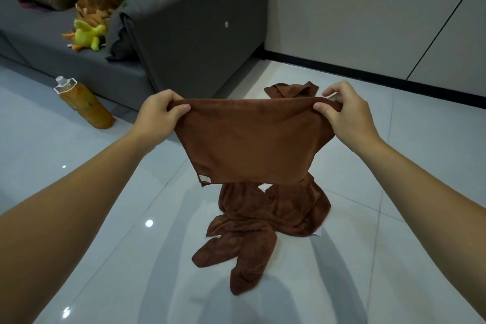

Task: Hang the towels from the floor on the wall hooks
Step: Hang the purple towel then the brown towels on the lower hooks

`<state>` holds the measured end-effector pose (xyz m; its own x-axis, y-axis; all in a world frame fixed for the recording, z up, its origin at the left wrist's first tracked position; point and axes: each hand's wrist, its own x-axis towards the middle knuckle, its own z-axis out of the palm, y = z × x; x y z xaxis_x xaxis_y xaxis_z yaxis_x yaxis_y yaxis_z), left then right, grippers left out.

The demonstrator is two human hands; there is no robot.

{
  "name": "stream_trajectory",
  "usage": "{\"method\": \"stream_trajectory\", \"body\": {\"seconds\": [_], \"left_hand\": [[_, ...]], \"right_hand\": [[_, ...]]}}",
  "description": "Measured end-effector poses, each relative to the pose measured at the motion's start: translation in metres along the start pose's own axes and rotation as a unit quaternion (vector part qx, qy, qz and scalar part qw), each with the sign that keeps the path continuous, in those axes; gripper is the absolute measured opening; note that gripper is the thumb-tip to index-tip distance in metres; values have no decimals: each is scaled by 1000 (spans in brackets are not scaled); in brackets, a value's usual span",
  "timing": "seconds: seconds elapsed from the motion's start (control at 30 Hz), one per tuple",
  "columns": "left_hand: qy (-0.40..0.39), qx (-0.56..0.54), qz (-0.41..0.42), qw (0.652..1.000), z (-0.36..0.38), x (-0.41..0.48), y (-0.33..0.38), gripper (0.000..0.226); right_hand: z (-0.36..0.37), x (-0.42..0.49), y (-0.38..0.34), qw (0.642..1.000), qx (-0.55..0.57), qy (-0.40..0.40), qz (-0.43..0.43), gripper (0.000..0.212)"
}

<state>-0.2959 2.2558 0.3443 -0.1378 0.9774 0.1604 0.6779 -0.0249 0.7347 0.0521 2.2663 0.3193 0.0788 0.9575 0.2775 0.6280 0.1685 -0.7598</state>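
Note:
I hold a brown towel (249, 142) spread out in the air above the floor. My left hand (160, 110) pinches its upper left corner, and my right hand (347, 110) pinches its upper right corner. The towel hangs flat between them, with a white label at its lower left edge. Below it, more brown towels (260, 221) lie crumpled in a pile on the glossy tiled floor, and one brown piece (289, 90) shows behind the held towel's top edge. No wall hooks are in view.
A dark grey sofa (184, 29) stands at the left, with cushions and plush toys (88, 34) on it. An orange bottle (84, 104) stands on the floor beside the sofa. A pale wall with a black skirting board (368, 73) runs behind.

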Motion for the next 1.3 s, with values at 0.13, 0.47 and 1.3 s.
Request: {"method": "stream_trajectory", "body": {"seconds": [0.13,0.47,1.3], "left_hand": [[-34,-13,10,999,-48,6,70,11],[-99,1,18,995,-168,12,294,14],[-377,-139,313,860,-223,-124,618,15]], "right_hand": [[-60,16,-53,998,-32,-53,-2,15],[-254,45,-216,994,-60,-82,37,11],[-553,-273,-478,873,-234,307,298,16]]}}
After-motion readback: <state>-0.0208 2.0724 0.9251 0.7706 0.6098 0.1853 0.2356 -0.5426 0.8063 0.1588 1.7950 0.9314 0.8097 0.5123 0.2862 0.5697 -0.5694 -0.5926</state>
